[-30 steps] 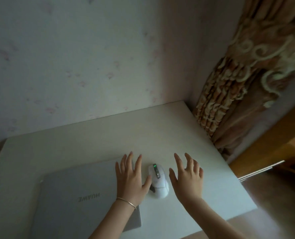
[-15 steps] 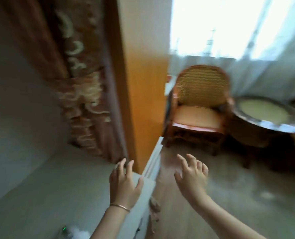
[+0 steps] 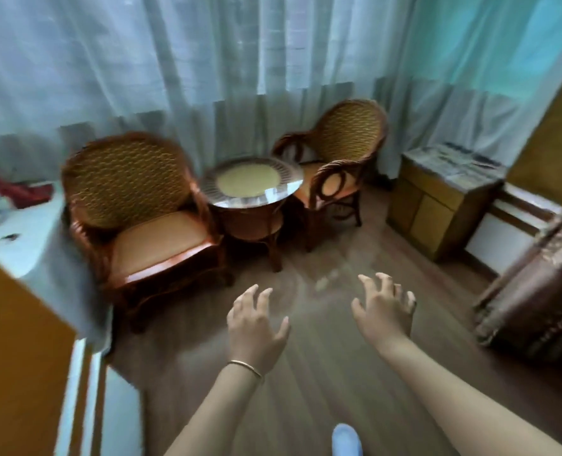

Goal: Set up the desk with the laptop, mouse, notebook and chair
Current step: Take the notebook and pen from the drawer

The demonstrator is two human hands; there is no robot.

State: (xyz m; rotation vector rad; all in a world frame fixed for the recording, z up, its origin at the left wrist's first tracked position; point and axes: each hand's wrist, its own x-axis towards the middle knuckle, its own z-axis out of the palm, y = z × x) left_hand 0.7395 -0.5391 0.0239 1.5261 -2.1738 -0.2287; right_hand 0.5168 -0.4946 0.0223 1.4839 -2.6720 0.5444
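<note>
Two wicker armchairs stand before a sheer curtain. The nearer chair [image 3: 141, 222] is at left with an orange seat, and the farther chair [image 3: 342, 159] is at right. My left hand [image 3: 255, 327], with a thin bracelet on its wrist, and my right hand [image 3: 383, 307] hang over the wooden floor, short of the chairs, fingers spread and holding nothing. The desk, laptop, mouse and notebook are out of view.
A round glass-topped side table [image 3: 253, 185] sits between the chairs. A low wooden cabinet [image 3: 437, 205] stands at right, with a brown patterned curtain [image 3: 536, 307] nearer. An orange wooden panel [image 3: 13, 357] is at near left. A blue slipper toe [image 3: 347, 439] shows at bottom.
My view has swung right, from the desk with laptop and mouse to the chairs by the window. Both hands lifted off the desk and stay empty.
</note>
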